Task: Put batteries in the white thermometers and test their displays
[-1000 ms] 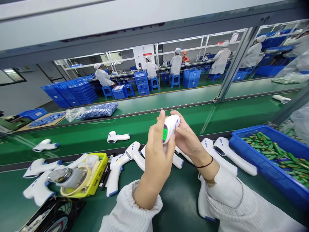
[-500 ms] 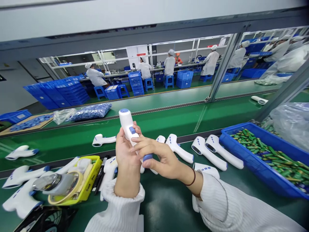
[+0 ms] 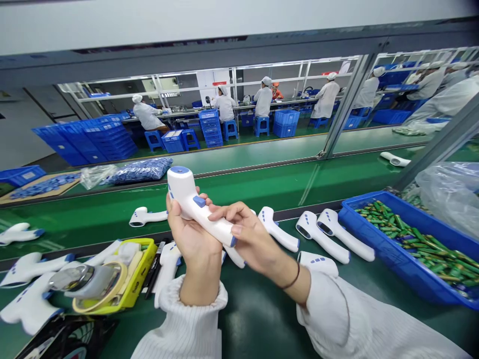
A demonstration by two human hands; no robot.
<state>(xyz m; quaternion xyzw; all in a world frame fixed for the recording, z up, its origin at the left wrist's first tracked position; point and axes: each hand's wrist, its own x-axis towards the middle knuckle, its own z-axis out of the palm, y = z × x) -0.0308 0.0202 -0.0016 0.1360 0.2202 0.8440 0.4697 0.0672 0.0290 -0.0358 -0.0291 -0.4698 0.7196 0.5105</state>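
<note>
White handheld device [image 3: 183, 193] is up off the bench, in front of me, over the near edge of the green strip [image 3: 262, 185]. Pistol shape, glossy white shell, round blue cap on the head, blue trigger, blue butt end. Head up-left, handle slanting down-right. Screen side not visible to me.

Left hand [image 3: 194, 242]: palm up, fingers curled round the body, holding it. Right hand [image 3: 256, 244]: fingers narrow, tips and thumb on the handle near the blue end; can't tell if they pinch or just touch.

Edges: dark rail [image 3: 290, 215] crosses behind my hands. Yellow tray [image 3: 144, 280] left of my left wrist, black markers [image 3: 152, 271] and a white unit [image 3: 167, 264] between. Right side: two white units side by side [image 3: 329, 243], then blue bin [image 3: 398, 271] of green pieces. One more unit [image 3: 318, 263] sits by my right cuff. Widest stretch of benchtop [image 3: 249, 311] lies between my sleeves.
</note>
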